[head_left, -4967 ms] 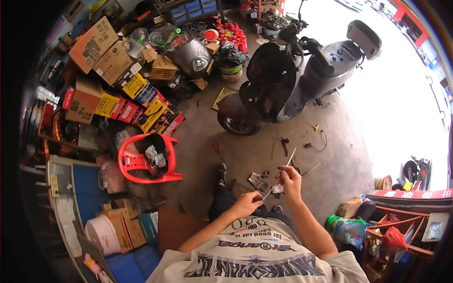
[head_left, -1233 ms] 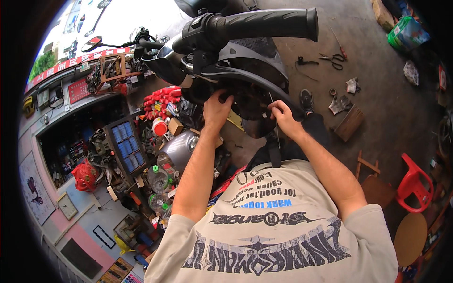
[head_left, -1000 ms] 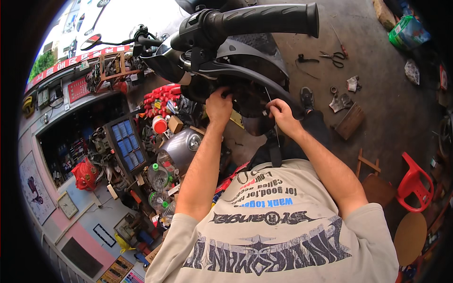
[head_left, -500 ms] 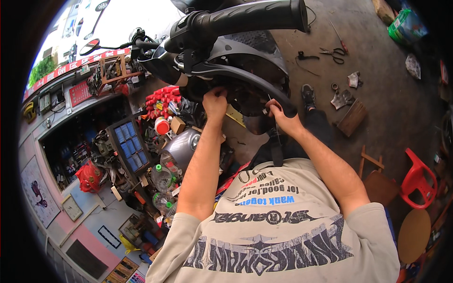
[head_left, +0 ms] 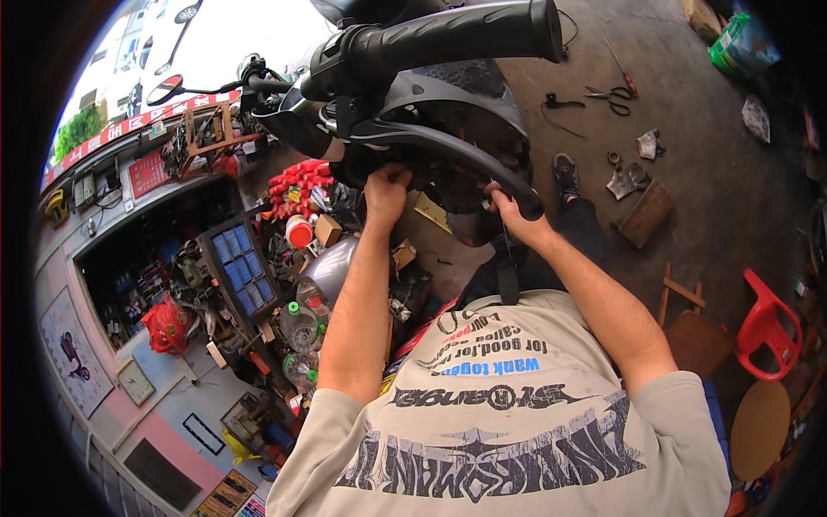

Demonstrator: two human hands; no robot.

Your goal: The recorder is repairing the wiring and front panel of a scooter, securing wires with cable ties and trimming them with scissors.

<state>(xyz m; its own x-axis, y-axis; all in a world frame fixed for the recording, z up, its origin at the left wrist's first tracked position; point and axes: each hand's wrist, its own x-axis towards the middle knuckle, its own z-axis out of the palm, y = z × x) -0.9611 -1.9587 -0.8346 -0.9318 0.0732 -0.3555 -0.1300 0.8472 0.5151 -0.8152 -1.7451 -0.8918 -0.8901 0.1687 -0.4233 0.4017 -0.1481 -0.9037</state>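
A scooter's front end stands before me, with its black handlebar grip (head_left: pixel 474 36) across the top and a dark curved body panel (head_left: pixel 457 142) below. My left hand (head_left: pixel 385 194) is at the panel's left underside, its fingers pinched together; whatever is between them is hidden. My right hand (head_left: pixel 517 215) is at the panel's lower right end, thumb and fingers closed by its edge. A thin wire-like strand hangs just below that hand, but what the fingers hold cannot be made out. The scooter's inside is mostly in shadow.
On the floor to the right lie scissors (head_left: pixel 613 100), a screwdriver (head_left: pixel 630 84), a black lever-like part (head_left: pixel 564 104) and a wooden block (head_left: pixel 644 214). A red plastic chair (head_left: pixel 767 327) is farther right. Plastic bottles (head_left: pixel 301 327) and a grey rounded panel (head_left: pixel 332 269) crowd the left.
My left hand has shifted slightly down and left under the panel. My right hand stays at nearly the same spot, its fingers drawn a little closer to the panel edge.
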